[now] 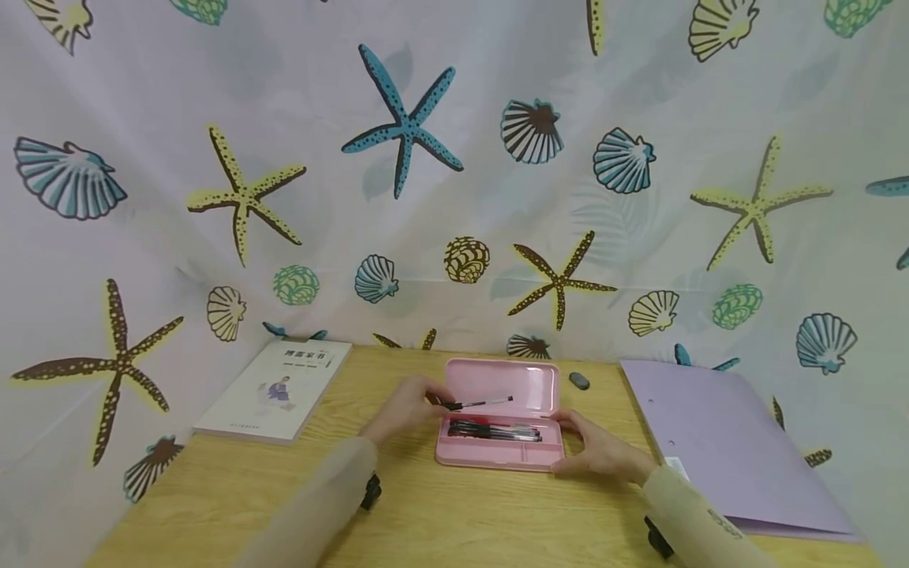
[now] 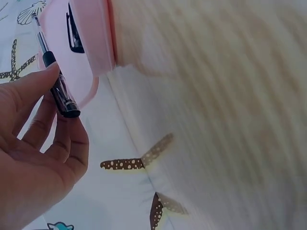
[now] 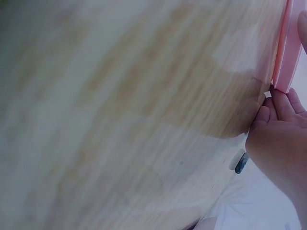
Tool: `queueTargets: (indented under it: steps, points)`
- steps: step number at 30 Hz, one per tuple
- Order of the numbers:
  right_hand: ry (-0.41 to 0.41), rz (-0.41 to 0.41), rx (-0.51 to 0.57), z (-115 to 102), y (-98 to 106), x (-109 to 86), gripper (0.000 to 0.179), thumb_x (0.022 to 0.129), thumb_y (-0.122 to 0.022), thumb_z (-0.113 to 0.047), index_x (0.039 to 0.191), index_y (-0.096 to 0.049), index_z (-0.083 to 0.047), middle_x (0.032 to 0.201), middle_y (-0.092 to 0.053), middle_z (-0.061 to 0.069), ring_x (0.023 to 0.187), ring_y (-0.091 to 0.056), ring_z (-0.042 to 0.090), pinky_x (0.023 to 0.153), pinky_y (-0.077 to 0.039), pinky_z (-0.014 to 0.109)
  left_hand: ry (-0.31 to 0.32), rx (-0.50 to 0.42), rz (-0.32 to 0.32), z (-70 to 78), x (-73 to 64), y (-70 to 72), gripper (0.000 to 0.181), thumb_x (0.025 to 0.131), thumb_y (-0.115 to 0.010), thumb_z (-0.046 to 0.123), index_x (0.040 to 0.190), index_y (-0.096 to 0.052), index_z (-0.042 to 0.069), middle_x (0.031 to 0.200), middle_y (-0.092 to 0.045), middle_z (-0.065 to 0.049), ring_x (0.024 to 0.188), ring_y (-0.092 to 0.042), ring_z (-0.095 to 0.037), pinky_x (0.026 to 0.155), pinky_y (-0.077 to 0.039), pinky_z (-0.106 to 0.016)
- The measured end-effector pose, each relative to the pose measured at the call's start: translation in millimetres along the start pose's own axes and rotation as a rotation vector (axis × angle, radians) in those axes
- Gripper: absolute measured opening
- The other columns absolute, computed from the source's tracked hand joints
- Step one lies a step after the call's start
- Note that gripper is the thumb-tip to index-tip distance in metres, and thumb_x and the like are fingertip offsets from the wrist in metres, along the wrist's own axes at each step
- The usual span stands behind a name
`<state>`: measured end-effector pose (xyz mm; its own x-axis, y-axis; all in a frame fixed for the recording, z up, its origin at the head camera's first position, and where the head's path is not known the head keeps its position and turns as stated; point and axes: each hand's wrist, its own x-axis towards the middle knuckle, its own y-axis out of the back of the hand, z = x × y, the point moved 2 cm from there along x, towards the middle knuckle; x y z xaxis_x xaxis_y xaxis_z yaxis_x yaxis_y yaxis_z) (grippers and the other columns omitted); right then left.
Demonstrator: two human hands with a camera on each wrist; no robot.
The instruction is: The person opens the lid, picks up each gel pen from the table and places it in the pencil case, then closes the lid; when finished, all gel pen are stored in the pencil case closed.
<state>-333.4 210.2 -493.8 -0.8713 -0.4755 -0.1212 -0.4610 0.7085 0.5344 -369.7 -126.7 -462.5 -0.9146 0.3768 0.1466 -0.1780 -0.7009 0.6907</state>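
Note:
A pink pencil case (image 1: 497, 460) lies on the wooden table, its lid (image 1: 497, 379) tipped back. Several pens (image 1: 490, 431) with black grips rest in the long back compartment, with something red beside them. Above the case's left part, my left hand (image 1: 409, 405) pinches a clear-barrelled pen (image 2: 58, 88) with a black grip between thumb and fingers. That pen points rightward across the lid in the head view. At the right end of the case, my right hand (image 1: 600, 451) grips it, thumb at the front corner and fingers near the hinge.
A white book (image 1: 284, 386) lies at the back left of the table. To the right is a large purple folder (image 1: 731, 442). A small dark grey oval object (image 1: 579, 380) sits behind the right hand, close to a shell-patterned curtain (image 1: 454, 197).

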Motion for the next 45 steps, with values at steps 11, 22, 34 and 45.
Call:
queueTargets:
  steps: [11,22,34,45]
  points:
    - [-0.003,0.005,-0.005,3.4,-1.8,-0.5,0.084,0.077,-0.084,-0.026,0.144,-0.037,-0.011,0.152,-0.039,0.014,0.146,-0.025,0.035,0.117,-0.008,0.061,-0.031,0.003,-0.036,15.5,3.8,-19.3,0.012,0.084,-0.07,-0.002,0.093,-0.076,0.005,0.087,-0.071,-0.006,0.078,-0.059,-0.012,0.068,-0.049,-0.025]
    - [-0.016,0.005,0.003,3.4,-2.3,0.0,0.086,0.077,-0.084,-0.025,0.146,-0.035,-0.011,0.153,-0.038,0.015,0.146,-0.023,0.035,0.118,-0.007,0.061,-0.036,0.035,-0.062,22.9,13.1,-35.1,0.012,0.085,-0.069,0.0,0.093,-0.077,0.005,0.088,-0.073,-0.004,0.077,-0.059,-0.011,0.071,-0.051,-0.027]
    - [0.002,-0.005,0.01,1.7,-1.1,0.1,0.085,0.077,-0.084,-0.024,0.145,-0.036,-0.01,0.153,-0.038,0.016,0.146,-0.023,0.036,0.118,-0.006,0.061,-0.08,0.114,-0.077,27.2,19.4,-40.0,0.015,0.086,-0.065,-0.001,0.092,-0.078,0.004,0.09,-0.075,-0.006,0.085,-0.063,-0.013,0.083,-0.054,-0.037]
    - [-0.026,0.006,0.015,1.3,-1.0,0.2,0.085,0.076,-0.085,-0.025,0.145,-0.037,-0.012,0.153,-0.038,0.014,0.146,-0.024,0.034,0.118,-0.007,0.061,-0.059,0.078,-0.092,27.7,19.1,-39.1,0.018,0.088,-0.062,-0.002,0.092,-0.078,0.004,0.092,-0.075,-0.006,0.087,-0.063,-0.015,0.087,-0.053,-0.039]
